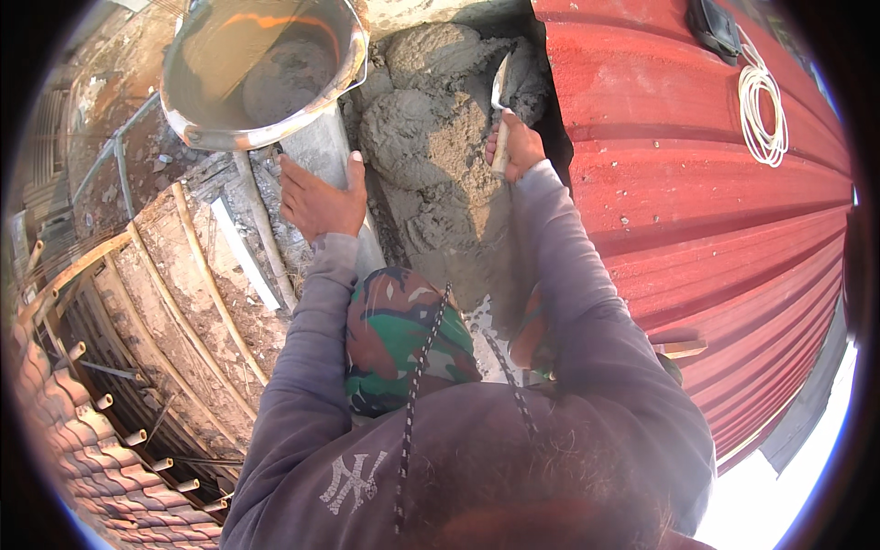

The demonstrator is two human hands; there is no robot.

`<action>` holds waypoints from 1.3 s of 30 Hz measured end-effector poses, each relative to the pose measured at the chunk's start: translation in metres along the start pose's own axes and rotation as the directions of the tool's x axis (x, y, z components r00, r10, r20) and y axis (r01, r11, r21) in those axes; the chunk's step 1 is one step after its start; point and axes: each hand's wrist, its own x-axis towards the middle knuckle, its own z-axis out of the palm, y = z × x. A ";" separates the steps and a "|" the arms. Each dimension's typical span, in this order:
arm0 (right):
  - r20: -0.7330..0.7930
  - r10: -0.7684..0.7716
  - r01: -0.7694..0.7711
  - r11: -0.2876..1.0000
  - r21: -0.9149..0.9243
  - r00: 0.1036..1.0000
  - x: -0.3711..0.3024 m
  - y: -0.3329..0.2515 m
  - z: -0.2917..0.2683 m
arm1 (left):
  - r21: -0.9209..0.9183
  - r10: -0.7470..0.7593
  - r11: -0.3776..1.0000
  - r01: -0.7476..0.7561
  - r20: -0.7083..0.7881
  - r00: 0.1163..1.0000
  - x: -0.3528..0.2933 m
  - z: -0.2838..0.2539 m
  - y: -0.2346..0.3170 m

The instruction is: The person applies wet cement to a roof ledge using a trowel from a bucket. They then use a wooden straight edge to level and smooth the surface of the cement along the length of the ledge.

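Observation:
In my right hand is a trowel, gripped by its pale handle, with the narrow metal blade pointing away from me. The blade lies at the right side of a thick heap of wet grey mortar. My left hand is open, thumb apart from the fingers, at a smooth grey ledge left of the mortar; whether it presses on the ledge I cannot tell. Just beyond that hand stands a mortar-smeared bucket with a wire handle and some grey mix inside.
Red corrugated metal sheeting rises close on the right, with a coil of white cable and a dark box on it. Lower down on the left are wooden poles and roof tiles. My camouflage-covered knee is by the mortar.

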 end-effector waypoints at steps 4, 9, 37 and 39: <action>-0.263 -0.025 0.125 0.920 0.372 0.964 -0.025 0.064 0.017 | 0.016 0.022 1.000 -0.022 -0.002 1.000 -0.001 0.004 -0.002; -0.345 0.112 0.125 0.794 0.594 0.932 0.063 0.043 0.057 | -0.010 0.023 1.000 -0.023 0.011 1.000 0.000 0.000 0.000; -0.257 -0.588 -0.095 0.292 -0.952 0.767 0.082 -0.055 0.000 | -0.033 0.029 0.999 -0.028 0.028 0.999 0.002 -0.001 0.003; -0.176 -0.566 -0.068 0.206 -0.976 0.805 0.089 -0.061 0.005 | -0.018 0.034 0.999 -0.033 0.025 0.999 0.000 0.000 0.003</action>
